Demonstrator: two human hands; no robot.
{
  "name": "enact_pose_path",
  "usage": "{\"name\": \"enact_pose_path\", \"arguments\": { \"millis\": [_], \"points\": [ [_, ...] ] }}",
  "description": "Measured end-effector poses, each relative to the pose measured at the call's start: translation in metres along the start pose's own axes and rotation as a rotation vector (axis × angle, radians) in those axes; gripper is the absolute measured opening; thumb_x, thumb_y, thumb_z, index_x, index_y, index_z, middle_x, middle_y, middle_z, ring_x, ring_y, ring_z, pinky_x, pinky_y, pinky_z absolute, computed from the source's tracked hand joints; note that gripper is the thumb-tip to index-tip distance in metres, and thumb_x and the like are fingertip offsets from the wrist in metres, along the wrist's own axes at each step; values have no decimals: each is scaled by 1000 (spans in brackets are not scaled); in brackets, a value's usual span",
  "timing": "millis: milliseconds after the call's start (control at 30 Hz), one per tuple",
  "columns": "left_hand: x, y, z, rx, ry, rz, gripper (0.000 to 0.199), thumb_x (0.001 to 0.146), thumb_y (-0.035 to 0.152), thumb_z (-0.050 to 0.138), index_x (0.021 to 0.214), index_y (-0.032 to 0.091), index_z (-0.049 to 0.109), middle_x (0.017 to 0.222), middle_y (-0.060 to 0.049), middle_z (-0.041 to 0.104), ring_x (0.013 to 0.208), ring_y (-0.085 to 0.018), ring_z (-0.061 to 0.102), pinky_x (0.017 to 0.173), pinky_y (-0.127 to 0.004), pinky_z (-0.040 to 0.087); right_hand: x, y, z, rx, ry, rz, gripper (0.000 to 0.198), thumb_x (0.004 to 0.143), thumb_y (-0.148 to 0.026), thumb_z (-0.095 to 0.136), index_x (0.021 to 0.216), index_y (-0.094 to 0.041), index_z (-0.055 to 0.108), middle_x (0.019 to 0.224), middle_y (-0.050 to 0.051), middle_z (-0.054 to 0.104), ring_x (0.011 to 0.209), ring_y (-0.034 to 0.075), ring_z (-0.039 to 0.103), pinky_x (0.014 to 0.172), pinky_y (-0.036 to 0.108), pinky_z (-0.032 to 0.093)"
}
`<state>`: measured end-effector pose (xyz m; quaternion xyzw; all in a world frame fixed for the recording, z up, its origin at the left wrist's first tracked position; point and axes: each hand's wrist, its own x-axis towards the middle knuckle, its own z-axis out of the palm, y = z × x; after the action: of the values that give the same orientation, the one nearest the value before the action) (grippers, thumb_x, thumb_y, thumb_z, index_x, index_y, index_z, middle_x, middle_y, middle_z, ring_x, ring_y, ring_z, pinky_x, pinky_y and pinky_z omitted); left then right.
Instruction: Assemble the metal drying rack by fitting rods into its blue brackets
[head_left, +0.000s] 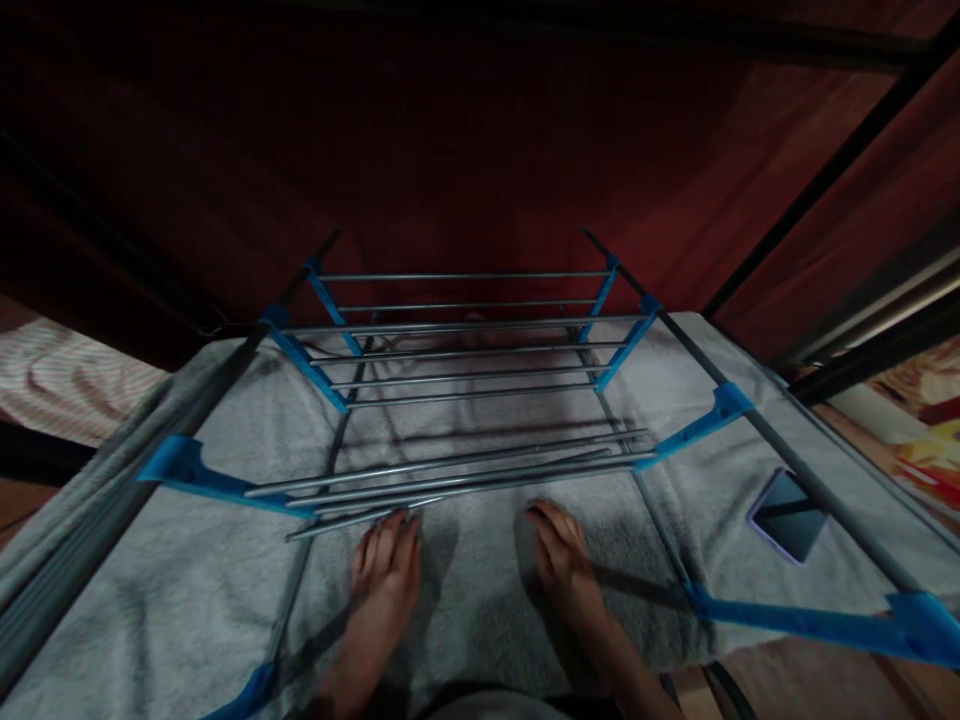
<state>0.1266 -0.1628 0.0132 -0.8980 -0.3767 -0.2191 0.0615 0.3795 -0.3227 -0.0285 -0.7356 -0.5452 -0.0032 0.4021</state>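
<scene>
My left hand [386, 565] is at the near side of a shoe-rack-like frame, its bent fingertips closed at a thin metal rod [337, 525]. That rod slants, its left end sticking out past a blue plastic bracket [225, 485]. Further metal rods [465, 465] lie across this level, reaching towards the right blue bracket [686, 435]. My right hand [562, 555] rests low over the grey blanket [472, 590], fingers slightly curled and holding nothing visible. It is apart from the rods.
Beyond, more rods [465, 378] span two sets of blue brackets between grey side poles [694, 350]. A phone [787, 515] lies on the blanket at right, near a pole. Another blue bracket [802, 618] juts out at the lower right. Dark red fabric [465, 150] hangs behind.
</scene>
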Motion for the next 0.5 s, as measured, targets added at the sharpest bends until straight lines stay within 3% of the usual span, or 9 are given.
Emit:
{"name": "enact_pose_path", "arguments": {
  "millis": [133, 233, 400, 500],
  "points": [
    [-8, -20, 7, 75, -5, -52, 41, 106, 26, 41, 137, 14, 64, 135, -16, 70, 128, -32, 64, 113, -52, 47, 1, 3, 2, 2, -11, 9, 47, 101, -11, 46, 140, -30, 64, 140, 6, 69, 127, 25, 65, 109, 49, 54],
    [-3, -19, 6, 111, -85, -62, 44, 104, 22, 40, 142, 21, 62, 133, -11, 71, 121, -32, 66, 110, -53, 49, 2, 2, 2, 4, -2, 15, 46, 101, -10, 45, 138, -29, 65, 138, 6, 70, 126, 24, 65, 108, 47, 55],
    [13, -23, 11, 127, -230, -79, 43, 99, 12, 40, 127, 14, 72, 119, -17, 73, 110, -31, 66, 100, -48, 52, 6, -2, 1, 30, 3, 29, 47, 100, -10, 45, 138, -30, 65, 136, 6, 70, 124, 24, 66, 106, 46, 56],
    [8, -35, 16, 44, -337, -43, 51, 92, 2, 36, 122, 18, 75, 116, -11, 75, 108, -27, 67, 98, -43, 53, 8, -3, 0, 54, 39, 27, 47, 100, -9, 45, 135, -31, 66, 132, 6, 72, 120, 23, 67, 104, 44, 57]
  ]
}}
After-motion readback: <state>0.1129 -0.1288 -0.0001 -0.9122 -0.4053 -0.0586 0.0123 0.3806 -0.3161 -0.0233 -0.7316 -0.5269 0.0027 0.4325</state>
